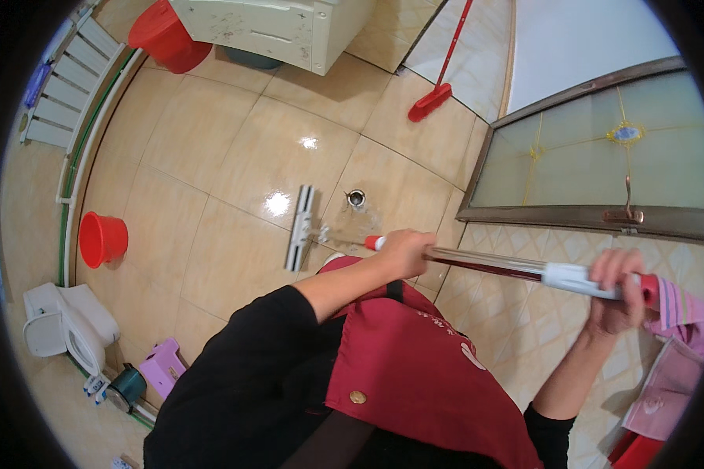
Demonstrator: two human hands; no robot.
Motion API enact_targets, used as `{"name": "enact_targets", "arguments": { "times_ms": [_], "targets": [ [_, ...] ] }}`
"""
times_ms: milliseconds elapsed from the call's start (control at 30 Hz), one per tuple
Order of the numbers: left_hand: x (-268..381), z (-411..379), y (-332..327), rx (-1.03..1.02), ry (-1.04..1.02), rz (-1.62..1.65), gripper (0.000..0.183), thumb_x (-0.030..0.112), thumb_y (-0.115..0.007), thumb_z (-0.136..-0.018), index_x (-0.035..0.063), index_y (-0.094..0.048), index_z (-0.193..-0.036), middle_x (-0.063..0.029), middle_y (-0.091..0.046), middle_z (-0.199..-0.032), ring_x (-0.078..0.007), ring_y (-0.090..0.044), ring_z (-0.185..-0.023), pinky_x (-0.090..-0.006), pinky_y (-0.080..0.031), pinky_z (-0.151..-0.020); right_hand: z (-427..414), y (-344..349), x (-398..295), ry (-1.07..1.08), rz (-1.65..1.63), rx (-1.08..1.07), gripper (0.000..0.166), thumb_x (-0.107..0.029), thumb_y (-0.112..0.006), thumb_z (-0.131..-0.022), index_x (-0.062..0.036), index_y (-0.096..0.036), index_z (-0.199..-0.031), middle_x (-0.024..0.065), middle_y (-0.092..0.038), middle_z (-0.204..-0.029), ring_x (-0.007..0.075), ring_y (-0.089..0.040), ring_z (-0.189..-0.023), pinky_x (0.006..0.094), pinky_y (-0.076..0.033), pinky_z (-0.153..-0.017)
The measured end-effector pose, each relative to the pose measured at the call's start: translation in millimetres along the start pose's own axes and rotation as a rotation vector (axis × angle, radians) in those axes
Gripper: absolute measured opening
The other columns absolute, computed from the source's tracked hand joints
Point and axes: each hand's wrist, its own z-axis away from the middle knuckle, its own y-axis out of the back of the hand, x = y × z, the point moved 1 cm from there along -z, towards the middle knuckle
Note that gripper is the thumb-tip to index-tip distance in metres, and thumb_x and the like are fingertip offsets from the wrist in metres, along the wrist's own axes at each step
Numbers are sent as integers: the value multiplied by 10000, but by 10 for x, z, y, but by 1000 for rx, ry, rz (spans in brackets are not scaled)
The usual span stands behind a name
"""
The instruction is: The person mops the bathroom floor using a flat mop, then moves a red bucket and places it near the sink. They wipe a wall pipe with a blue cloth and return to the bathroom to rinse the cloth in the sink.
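My left hand (408, 253) grips the lower shaft of a floor mop or squeegee (487, 262), just above a red and white collar. Higher up, my right hand (619, 287) is wrapped around the white grip near its red end. The pole runs slantwise across the front of my red apron (410, 352). Its long, narrow grey-and-white head (300, 228) with dark strips is at the tiled floor, left of a round floor drain (356, 198). The joint between head and pole is blurred. Around the drain the tiles look wet.
A red broom (430, 102) leans by the wall near a framed glass door (586, 146). Red buckets (170, 38) (102, 239), a white cabinet (258, 29), a toilet-shaped white item (73, 328) and a purple stool (163, 366) line the edges. Pink towels (666, 381) hang at right.
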Motion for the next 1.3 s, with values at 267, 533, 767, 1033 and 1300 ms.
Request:
{"name": "enact_targets", "arguments": {
  "times_ms": [267, 533, 767, 1033, 1300],
  "targets": [
    [-979, 822, -147, 68, 392, 9, 140, 120, -570, -661, 79, -604, -791, -194, -597, -755, -395, -569, -756, -451, -454, -652, -136, -459, 1420, -351, -214, -250, 102, -71, -574, -772, -27, -500, -716, 128, -575, -714, 245, -566, -743, 377, -451, -712],
    [-1192, 726, -550, 328, 678, -56, 167, 123, -588, -624, 49, -592, -773, -191, -596, -739, -397, -564, -756, -444, -460, -673, -598, -336, 1991, -340, -299, -690, 116, -41, -615, -773, -9, -519, -716, 100, -570, -713, 231, -562, -763, 376, -449, -753],
    [-971, -316, -1042, 533, 670, -129, 236, 107, -573, -608, 68, -610, -838, -166, -609, -803, -370, -579, -787, -415, -470, -696, -1431, 487, 2091, -307, -354, -871, 85, 37, -572, -765, 9, -522, -702, 95, -593, -739, 189, -583, -782, 337, -459, -756],
    [-677, -1734, -1147, 812, 650, -40, 157, 86, -555, -670, 77, -610, -817, -169, -605, -774, -372, -580, -747, -422, -470, -647, -2649, 829, 1749, -235, -314, -1007, 109, -42, -566, -721, -13, -480, -661, 115, -537, -634, 217, -520, -640, 348, -438, -653],
    [-584, -2387, -545, 1014, 512, 36, 94, 69, -563, -661, 84, -582, -752, -150, -602, -716, -362, -582, -699, -435, -453, -592, -3209, 467, 1307, -49, -146, -1059, 174, -157, -526, -702, -74, -390, -632, 63, -445, -554, 184, -456, -561, 297, -384, -565]
  ]
}}
